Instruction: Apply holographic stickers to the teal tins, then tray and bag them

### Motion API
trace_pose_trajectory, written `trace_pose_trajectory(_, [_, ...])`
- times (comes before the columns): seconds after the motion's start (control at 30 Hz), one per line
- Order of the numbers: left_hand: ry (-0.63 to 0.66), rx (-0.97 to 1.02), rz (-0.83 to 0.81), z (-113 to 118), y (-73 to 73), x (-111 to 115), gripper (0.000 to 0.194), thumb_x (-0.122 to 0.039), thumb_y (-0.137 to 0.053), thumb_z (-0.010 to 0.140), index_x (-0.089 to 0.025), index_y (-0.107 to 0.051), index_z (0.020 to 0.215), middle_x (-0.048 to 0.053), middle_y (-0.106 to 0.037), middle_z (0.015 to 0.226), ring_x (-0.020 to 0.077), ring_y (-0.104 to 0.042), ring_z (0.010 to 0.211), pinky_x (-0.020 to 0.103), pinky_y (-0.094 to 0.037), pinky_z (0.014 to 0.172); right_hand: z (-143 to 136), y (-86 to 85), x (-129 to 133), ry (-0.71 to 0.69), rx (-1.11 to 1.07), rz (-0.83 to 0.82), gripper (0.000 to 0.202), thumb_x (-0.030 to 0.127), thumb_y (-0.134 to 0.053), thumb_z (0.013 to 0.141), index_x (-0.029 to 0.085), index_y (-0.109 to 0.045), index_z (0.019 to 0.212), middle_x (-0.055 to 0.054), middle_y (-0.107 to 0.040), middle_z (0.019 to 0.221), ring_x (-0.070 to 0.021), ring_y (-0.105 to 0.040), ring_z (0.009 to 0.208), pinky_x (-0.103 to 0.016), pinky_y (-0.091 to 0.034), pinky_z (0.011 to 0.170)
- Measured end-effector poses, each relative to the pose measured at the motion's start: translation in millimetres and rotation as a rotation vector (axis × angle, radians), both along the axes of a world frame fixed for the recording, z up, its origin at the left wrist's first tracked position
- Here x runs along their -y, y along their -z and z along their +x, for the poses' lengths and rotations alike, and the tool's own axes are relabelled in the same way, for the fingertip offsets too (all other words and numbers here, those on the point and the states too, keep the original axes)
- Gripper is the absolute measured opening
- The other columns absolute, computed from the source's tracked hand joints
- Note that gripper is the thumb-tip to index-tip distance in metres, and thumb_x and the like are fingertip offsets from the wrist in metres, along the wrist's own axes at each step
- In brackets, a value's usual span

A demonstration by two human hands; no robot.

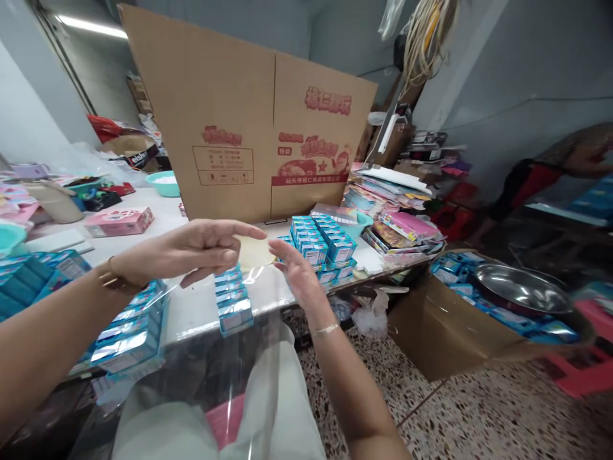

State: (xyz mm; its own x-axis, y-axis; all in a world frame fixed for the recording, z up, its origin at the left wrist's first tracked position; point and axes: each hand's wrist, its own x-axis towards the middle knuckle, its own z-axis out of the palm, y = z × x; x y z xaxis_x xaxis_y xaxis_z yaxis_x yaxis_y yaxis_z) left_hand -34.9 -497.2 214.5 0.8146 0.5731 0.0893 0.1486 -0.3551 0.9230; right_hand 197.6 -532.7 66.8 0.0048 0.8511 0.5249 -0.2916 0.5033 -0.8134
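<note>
Between my two hands is a pale yellow, rounded flat piece [255, 253]; its exact kind I cannot make out. My left hand [194, 250] holds it from the left, index finger stretched along its top and thumb below. The fingertips of my right hand [299, 275] close on its right edge. Clear plastic film [239, 370] hangs below the hands, over my lap. Under the piece, a short row of small blue boxes [234, 310] stands at the table's front edge. More blue boxes [127, 338] lie beneath my left forearm, partly hidden.
A large cardboard carton [230, 96] stands upright across the white table [191, 316]. Stacked blue boxes [311, 243] sit before it. Right of the table, an open carton [440, 326] holds blue packs and a metal bowl [522, 287]. Another person [550, 160] bends at the far right.
</note>
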Motion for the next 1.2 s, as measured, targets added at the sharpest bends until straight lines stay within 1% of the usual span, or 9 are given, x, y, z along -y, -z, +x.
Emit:
trace_pose_trajectory(0.1, [-0.062,-0.001,-0.171,14.2,-5.2,-6.9,0.048,-0.016,-0.071,0.082,-0.011,-0.065,0.129,-0.007,-0.053,0.048,0.0058,-0.042,0.029,0.015,-0.027,0.036,-23.7,-25.7,-13.6,-0.133,0.029,-0.052,0.054,0.070,-0.069,0.074,0.021,-0.069,0.098,-0.003,-0.074,0.088,-0.0237,-0.070,0.092,-0.046,-0.050,0.090])
trace_pose_trajectory(0.23, [-0.204,0.030,-0.337,0.0,29.2,-14.2,0.045,-0.022,-0.076,0.081,-0.016,-0.069,0.126,-0.006,-0.052,0.047,0.0070,-0.037,0.033,0.016,-0.021,0.032,-28.5,-3.7,-9.2,-0.187,-0.053,-0.187,0.038,0.054,-0.078,0.073,0.021,-0.061,0.071,0.004,-0.062,0.059,-0.0207,-0.069,0.076,-0.039,-0.050,0.087])
trace_pose_trajectory(0.37, [-0.178,0.037,-0.578,-33.3,119.2,1.1,0.040,-0.041,-0.075,0.081,-0.013,-0.075,0.109,-0.001,-0.057,0.053,0.0089,-0.042,0.040,0.018,-0.028,0.035,-25.4,42.2,6.4,-0.172,-0.204,-0.316,0.037,0.046,-0.078,0.077,0.021,-0.056,0.062,0.006,-0.050,0.048,-0.0181,-0.065,0.071,-0.037,-0.046,0.092])
trace_pose_trajectory(0.5, [-0.039,0.015,-0.883,-51.4,220.5,42.2,0.043,-0.055,-0.078,0.074,-0.012,-0.073,0.077,0.000,-0.056,0.048,0.0079,-0.040,0.036,0.019,-0.027,0.035,-41.9,97.3,35.6,-0.278,-0.375,-0.455,0.041,0.053,-0.072,0.082,0.022,-0.055,0.062,0.012,-0.030,0.040,-0.0093,-0.035,0.041,-0.036,-0.052,0.076])
trace_pose_trajectory(0.57, [-0.115,0.128,-0.896,-51.4,257.6,62.4,0.044,-0.055,-0.081,0.070,-0.013,-0.070,0.072,-0.002,-0.055,0.047,0.0070,-0.040,0.037,0.018,-0.030,0.037,-54.8,130.3,53.2,-0.361,-0.514,-0.571,0.036,0.055,-0.071,0.083,0.023,-0.059,0.071,0.014,-0.023,0.041,-0.0066,-0.021,0.035,-0.031,-0.052,0.064])
trace_pose_trajectory(0.63, [-0.333,0.324,-0.858,-47.6,282.6,76.0,0.040,-0.051,-0.083,0.070,-0.015,-0.066,0.070,-0.004,-0.053,0.047,0.0057,-0.040,0.041,0.018,-0.040,0.048,-65.9,161.5,68.2,-0.425,-0.571,-0.689,0.033,0.053,-0.074,0.080,0.022,-0.062,0.081,0.015,-0.027,0.044,-0.0042,-0.016,0.033,-0.026,-0.049,0.054])
trace_pose_trajectory(0.77, [-0.696,0.651,-0.872,-37.5,296.8,77.5,0.035,-0.043,-0.084,0.073,-0.016,-0.062,0.070,-0.008,-0.046,0.053,0.0032,-0.034,0.045,0.018,-0.042,0.057,-71.6,183.8,69.1,-0.500,-0.413,-0.793,0.035,0.049,-0.080,0.077,0.021,-0.058,0.079,0.011,-0.041,0.052,-0.0026,-0.020,0.034,-0.020,-0.038,0.043])
trace_pose_trajectory(1.0, [-0.729,0.542,-0.653,-38.8,273.2,32.8,0.032,-0.044,-0.079,0.078,-0.015,-0.069,0.085,-0.007,-0.045,0.053,0.0054,-0.034,0.047,0.017,-0.027,0.046,-45.1,135.4,-20.0,-0.218,-0.138,-0.603,0.040,0.057,-0.076,0.076,0.021,-0.060,0.073,0.006,-0.046,0.056,-0.0093,-0.041,0.049,-0.023,-0.038,0.052])
trace_pose_trajectory(1.2, [-0.845,0.516,-0.553,-39.4,316.6,19.0,0.042,-0.052,-0.080,0.073,-0.017,-0.059,0.064,-0.006,-0.046,0.048,0.0068,-0.036,0.046,0.018,-0.027,0.046,-52.5,179.0,-37.8,-0.149,-0.040,-0.616,0.047,0.060,-0.076,0.073,0.021,-0.051,0.062,0.008,-0.039,0.049,-0.0082,-0.029,0.044,-0.022,-0.025,0.044])
